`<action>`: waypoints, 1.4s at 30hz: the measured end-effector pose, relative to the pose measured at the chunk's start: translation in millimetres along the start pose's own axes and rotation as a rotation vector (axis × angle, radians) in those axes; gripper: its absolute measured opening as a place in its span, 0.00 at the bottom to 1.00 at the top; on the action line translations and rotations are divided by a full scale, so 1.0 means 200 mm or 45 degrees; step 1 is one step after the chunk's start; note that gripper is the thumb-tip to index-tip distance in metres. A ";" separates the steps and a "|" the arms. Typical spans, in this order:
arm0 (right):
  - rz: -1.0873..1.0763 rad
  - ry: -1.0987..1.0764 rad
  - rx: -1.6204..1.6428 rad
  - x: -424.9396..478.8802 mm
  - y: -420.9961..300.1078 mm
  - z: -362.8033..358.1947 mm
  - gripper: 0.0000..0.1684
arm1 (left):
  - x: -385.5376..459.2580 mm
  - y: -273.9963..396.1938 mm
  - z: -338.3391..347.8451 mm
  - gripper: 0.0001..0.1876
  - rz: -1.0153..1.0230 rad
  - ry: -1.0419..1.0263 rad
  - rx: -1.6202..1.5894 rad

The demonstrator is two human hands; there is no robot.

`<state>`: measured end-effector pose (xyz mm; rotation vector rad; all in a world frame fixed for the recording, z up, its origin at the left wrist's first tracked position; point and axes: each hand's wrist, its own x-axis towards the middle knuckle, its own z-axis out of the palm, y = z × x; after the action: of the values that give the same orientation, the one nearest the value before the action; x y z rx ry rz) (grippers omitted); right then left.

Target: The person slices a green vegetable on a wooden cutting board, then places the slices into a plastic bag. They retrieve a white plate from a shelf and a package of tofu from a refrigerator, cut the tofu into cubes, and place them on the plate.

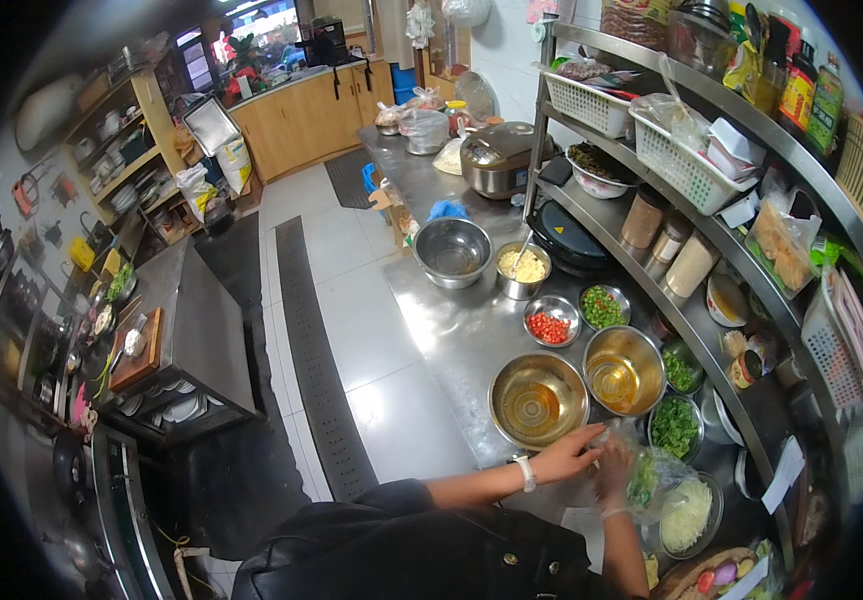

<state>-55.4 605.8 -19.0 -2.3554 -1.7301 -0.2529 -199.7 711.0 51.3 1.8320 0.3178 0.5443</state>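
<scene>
My left hand [568, 454], with a white band at the wrist, reaches in beside the rim of a steel bowl [538, 401] holding amber liquid. Its fingertips meet my right hand [613, 471], which is blurred. Thin clear plastic shows around the right fingers; whether either hand grips it is unclear. Against the right hand lies a clear plastic bag [645, 480] with green leaves inside. Beyond the hands stand a second oily steel bowl [624, 371] and a bowl of chopped green herbs [674, 427]. White shreds [686, 516] fill a bowl beside the bag.
Farther along the steel counter [439, 322] are chopped red peppers [548, 328], green pepper pieces [602, 306], a pot of yellow minced food [523, 265] and a large steel bowl [452, 252]. A loaded metal shelf [645, 281] overhangs the right side. Tiled floor [383, 375] lies left.
</scene>
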 end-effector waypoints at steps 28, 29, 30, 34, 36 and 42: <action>0.433 1.194 0.934 -0.42 -0.32 -1.88 0.15 | -0.26 -0.03 -0.42 0.16 -0.365 -0.065 -0.379; 0.273 1.223 0.839 -0.42 -0.33 -1.92 0.22 | -0.25 -0.02 -0.41 0.16 -0.357 -0.099 -0.370; 0.117 1.246 0.730 -0.41 -0.34 -1.97 0.29 | -0.24 -0.04 -0.41 0.17 -0.322 -0.149 -0.396; -0.253 1.096 0.495 -0.43 -0.40 -2.14 0.35 | -0.24 -0.08 -0.42 0.17 -0.363 -0.138 -0.355; -0.292 1.103 0.477 -0.43 -0.40 -2.19 0.33 | -0.22 -0.12 -0.43 0.17 -0.313 -0.202 -0.371; -0.291 1.151 0.519 -0.36 -0.49 -2.21 0.26 | -0.23 -0.16 -0.50 0.17 -0.384 -0.223 -0.382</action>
<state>-177.7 450.5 395.3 -1.3981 -1.3875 -0.7702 -288.8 782.0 37.5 1.4943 0.3641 0.2066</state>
